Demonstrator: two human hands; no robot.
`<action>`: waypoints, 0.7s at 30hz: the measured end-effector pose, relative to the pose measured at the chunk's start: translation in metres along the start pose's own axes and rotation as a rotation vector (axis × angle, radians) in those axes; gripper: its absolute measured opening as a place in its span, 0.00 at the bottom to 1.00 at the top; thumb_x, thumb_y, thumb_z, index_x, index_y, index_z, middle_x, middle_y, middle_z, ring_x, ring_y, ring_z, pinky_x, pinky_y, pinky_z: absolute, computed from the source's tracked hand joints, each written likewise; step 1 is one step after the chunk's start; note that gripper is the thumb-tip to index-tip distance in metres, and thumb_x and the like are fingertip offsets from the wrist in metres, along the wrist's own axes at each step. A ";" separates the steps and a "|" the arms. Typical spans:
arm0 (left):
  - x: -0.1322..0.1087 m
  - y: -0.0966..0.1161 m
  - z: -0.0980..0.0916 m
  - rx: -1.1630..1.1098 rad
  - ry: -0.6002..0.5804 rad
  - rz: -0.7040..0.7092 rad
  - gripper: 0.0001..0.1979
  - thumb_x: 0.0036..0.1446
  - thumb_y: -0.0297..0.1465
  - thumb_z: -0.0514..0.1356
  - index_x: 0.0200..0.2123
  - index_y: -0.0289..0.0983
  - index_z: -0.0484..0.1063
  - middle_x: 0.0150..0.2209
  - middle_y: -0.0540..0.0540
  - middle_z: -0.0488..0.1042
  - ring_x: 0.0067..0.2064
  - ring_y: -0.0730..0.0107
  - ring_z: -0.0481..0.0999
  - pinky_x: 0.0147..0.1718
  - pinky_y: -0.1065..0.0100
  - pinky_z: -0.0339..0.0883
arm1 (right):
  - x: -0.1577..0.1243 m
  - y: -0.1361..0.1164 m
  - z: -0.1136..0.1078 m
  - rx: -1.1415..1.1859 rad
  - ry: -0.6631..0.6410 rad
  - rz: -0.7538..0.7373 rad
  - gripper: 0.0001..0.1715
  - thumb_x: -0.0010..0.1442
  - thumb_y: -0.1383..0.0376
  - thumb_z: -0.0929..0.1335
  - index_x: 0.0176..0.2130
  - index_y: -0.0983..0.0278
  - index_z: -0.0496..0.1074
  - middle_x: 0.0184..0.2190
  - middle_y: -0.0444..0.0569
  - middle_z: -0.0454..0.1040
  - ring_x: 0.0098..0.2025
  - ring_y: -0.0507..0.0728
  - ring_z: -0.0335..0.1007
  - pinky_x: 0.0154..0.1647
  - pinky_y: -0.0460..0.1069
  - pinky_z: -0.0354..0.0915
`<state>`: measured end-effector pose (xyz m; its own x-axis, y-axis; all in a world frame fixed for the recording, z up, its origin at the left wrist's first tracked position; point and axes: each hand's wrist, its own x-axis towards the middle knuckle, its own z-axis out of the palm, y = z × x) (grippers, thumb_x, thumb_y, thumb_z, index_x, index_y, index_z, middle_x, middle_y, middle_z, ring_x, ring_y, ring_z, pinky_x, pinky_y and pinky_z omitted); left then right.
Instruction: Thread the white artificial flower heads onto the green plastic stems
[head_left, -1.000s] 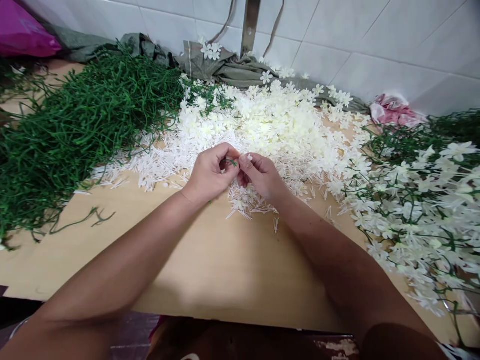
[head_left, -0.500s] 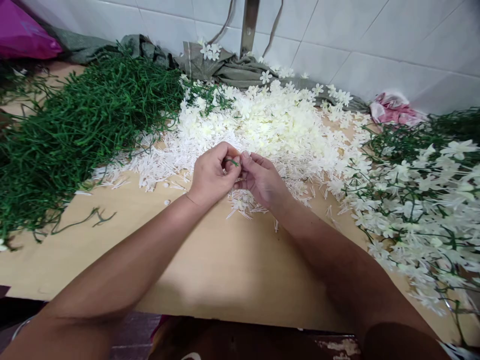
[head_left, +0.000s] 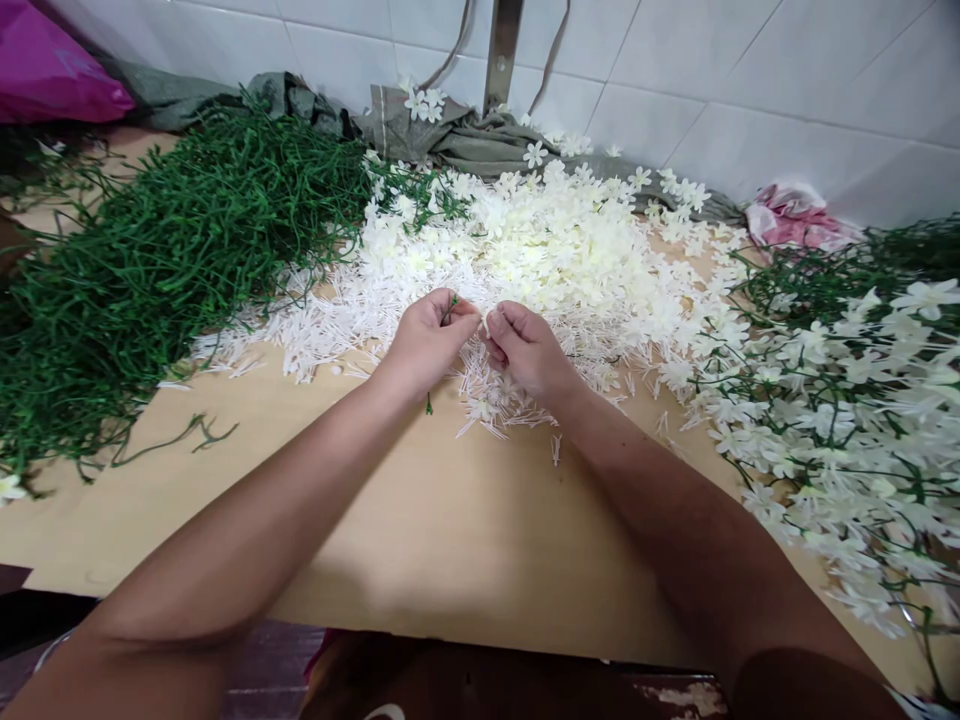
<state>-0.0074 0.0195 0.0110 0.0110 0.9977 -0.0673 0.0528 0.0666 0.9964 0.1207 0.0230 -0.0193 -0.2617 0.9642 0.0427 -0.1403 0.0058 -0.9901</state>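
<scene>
My left hand point(head_left: 426, 345) is closed on a thin green stem point(head_left: 450, 308), whose tip shows above the thumb and whose lower end pokes out below the wrist. My right hand point(head_left: 527, 350) is pinched on a small white flower piece right beside the stem tip. Both hands hover over the near edge of a big heap of loose white artificial flowers point(head_left: 555, 250) on the wooden table point(head_left: 420, 520).
A thick pile of green plastic stems point(head_left: 165, 250) covers the left side. Stems fitted with white flowers point(head_left: 847, 410) lie at the right. Grey cloth point(head_left: 465, 135), a pink bag point(head_left: 795, 215) and a magenta bag point(head_left: 52, 80) sit along the tiled wall.
Both hands have shifted slightly away from me and the fingertips have come closer together; the stem's lower end now shows below my left wrist.
</scene>
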 end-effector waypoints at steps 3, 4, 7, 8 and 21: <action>0.000 0.007 -0.002 -0.106 -0.096 -0.211 0.04 0.49 0.22 0.57 0.26 0.35 0.64 0.19 0.56 0.58 0.19 0.83 0.53 0.18 0.75 0.44 | 0.003 -0.001 -0.009 -0.198 0.004 -0.089 0.30 0.51 0.42 0.67 0.21 0.62 0.56 0.16 0.37 0.55 0.19 0.45 0.49 0.19 0.45 0.48; 0.001 0.009 -0.003 -0.151 -0.131 -0.267 0.03 0.49 0.22 0.55 0.26 0.34 0.65 0.19 0.56 0.58 0.18 0.83 0.52 0.17 0.75 0.42 | 0.004 -0.003 -0.011 -0.234 0.003 -0.109 0.30 0.52 0.42 0.67 0.21 0.62 0.56 0.17 0.37 0.54 0.19 0.45 0.49 0.19 0.46 0.48; 0.003 0.008 -0.005 -0.278 -0.199 -0.341 0.08 0.51 0.22 0.50 0.26 0.32 0.67 0.21 0.53 0.58 0.18 0.82 0.51 0.17 0.75 0.42 | 0.005 -0.008 -0.018 -0.284 -0.004 -0.156 0.29 0.54 0.42 0.66 0.21 0.61 0.55 0.18 0.38 0.53 0.20 0.46 0.48 0.20 0.46 0.47; 0.004 0.007 -0.005 -0.292 -0.208 -0.330 0.09 0.52 0.23 0.49 0.26 0.31 0.68 0.22 0.52 0.58 0.18 0.82 0.51 0.17 0.75 0.43 | 0.005 -0.010 -0.019 -0.298 -0.006 -0.166 0.29 0.54 0.42 0.66 0.21 0.61 0.55 0.18 0.38 0.53 0.20 0.46 0.48 0.20 0.47 0.47; 0.007 -0.003 -0.016 0.078 -0.412 -0.031 0.13 0.58 0.30 0.51 0.21 0.35 0.62 0.18 0.55 0.53 0.20 0.80 0.50 0.21 0.72 0.42 | 0.003 -0.019 -0.019 -0.525 -0.021 -0.232 0.24 0.61 0.51 0.63 0.21 0.63 0.57 0.17 0.38 0.51 0.22 0.47 0.47 0.25 0.48 0.48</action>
<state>-0.0233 0.0262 0.0079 0.4061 0.9048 -0.1277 0.1343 0.0791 0.9878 0.1409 0.0305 -0.0028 -0.3007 0.9164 0.2640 0.2949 0.3526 -0.8881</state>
